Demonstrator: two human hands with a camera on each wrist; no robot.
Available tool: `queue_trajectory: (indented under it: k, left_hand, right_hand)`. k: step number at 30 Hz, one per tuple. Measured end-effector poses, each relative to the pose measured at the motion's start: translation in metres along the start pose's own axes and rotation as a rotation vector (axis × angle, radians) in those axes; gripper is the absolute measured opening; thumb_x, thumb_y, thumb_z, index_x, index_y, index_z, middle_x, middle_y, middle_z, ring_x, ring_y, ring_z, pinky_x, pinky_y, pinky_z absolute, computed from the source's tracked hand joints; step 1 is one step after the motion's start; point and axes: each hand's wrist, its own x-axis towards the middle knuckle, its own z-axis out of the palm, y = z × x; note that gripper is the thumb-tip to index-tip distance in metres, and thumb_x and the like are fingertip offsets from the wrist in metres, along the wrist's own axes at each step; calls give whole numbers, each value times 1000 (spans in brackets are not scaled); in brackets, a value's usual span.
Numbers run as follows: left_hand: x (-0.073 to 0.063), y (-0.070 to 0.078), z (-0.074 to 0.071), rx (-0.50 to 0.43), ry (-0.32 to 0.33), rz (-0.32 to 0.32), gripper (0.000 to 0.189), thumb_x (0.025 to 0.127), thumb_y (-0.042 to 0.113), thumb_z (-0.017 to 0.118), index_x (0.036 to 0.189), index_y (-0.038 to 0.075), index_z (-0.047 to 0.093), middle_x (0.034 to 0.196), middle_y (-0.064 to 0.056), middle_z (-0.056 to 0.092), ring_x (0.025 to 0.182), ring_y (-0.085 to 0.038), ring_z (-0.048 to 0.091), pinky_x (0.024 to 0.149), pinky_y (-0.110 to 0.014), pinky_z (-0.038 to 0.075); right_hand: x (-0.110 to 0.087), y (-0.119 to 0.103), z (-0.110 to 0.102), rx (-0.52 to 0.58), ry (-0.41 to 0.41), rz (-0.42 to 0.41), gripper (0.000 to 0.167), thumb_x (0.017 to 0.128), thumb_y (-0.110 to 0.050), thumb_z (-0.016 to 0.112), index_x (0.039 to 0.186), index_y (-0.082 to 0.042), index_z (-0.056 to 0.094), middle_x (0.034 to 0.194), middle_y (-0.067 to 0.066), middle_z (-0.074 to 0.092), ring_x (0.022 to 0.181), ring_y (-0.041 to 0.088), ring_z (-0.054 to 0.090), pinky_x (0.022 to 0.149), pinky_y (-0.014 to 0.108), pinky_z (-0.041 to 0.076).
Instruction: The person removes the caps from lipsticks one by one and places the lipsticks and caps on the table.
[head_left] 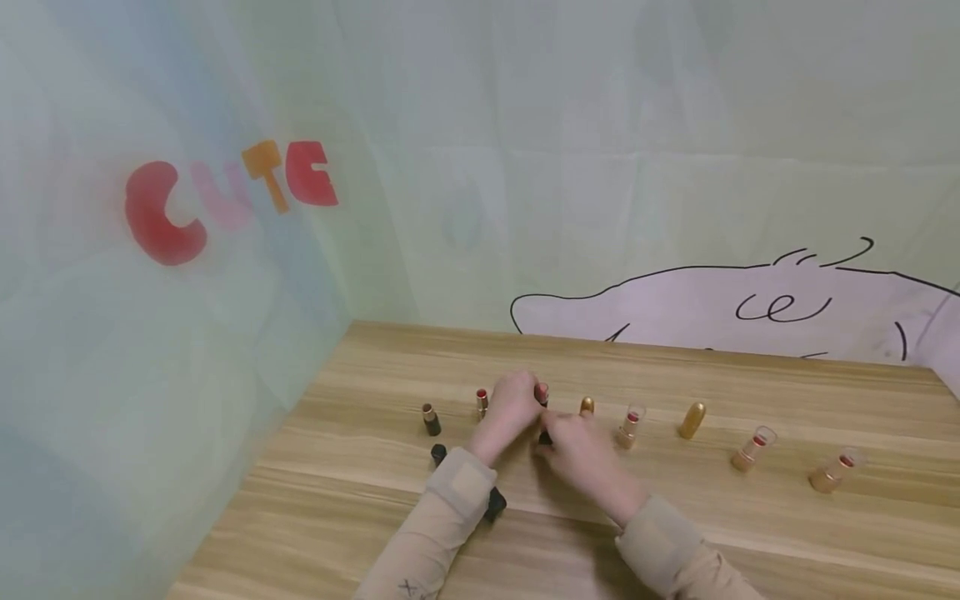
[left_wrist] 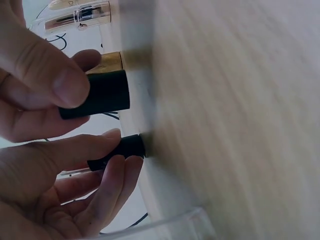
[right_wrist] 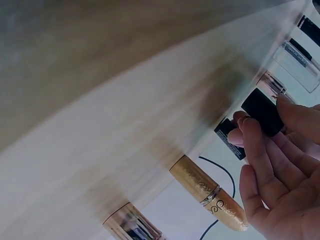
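Note:
My left hand point(head_left: 514, 406) pinches the black base of a lipstick point(left_wrist: 131, 146) that stands upright on the wooden table point(head_left: 360, 383); its pinkish-red upper end shows past the fingers in the head view. Close beside it on the right, my right hand point(head_left: 588, 454) holds a black lipstick cap point(right_wrist: 262, 112) between thumb and fingers, off the tip of the lipstick. A gold lipstick point(right_wrist: 204, 189) stands just beyond the right hand. To the left of the left hand is an uncapped red lipstick point(head_left: 482, 402).
Farther left stands an uncapped dark lipstick point(head_left: 431, 419). Black caps point(head_left: 438, 454) lie near the left forearm, one point(head_left: 495, 505) partly behind the sleeve. Rightward are several clear-capped lipsticks point(head_left: 753, 450) and another gold one point(head_left: 693, 419). A printed cloth point(head_left: 450, 208) hangs behind the table.

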Motion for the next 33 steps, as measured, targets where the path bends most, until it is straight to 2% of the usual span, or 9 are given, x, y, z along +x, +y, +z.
queue_trajectory:
  k: [6,22,26,33]
  left_hand:
    - [0,-1,1,7,-12,-17,20,74,-4,64,62,12,58,64,0,54,62,-13,43,55,-19,32]
    - [-1,-3,0,11,-7,-5,16,71,-2,67,65,11,60,68,0,57,63,-14,47,57,-20,37]
    - [-3,-3,-1,-1,2,2,15,71,-1,70,66,11,62,68,0,58,62,-13,47,57,-20,38]
    - [-10,0,-6,-59,3,-6,14,70,0,71,69,9,61,68,0,57,61,-13,44,56,-20,35]
  right_hand:
    - [2,0,2,-6,-5,-25,22,74,-15,80,79,-9,60,69,2,68,62,14,59,68,38,41]
    - [1,0,4,-31,-41,-27,22,74,-14,79,79,-7,59,65,3,63,58,15,56,66,41,44]
    - [1,1,4,-17,-56,-6,22,74,-13,80,82,-6,61,69,3,65,61,15,57,67,41,43]
    - [-3,2,-1,-47,-23,18,24,72,-18,81,82,-6,63,79,4,71,68,19,65,72,43,46]
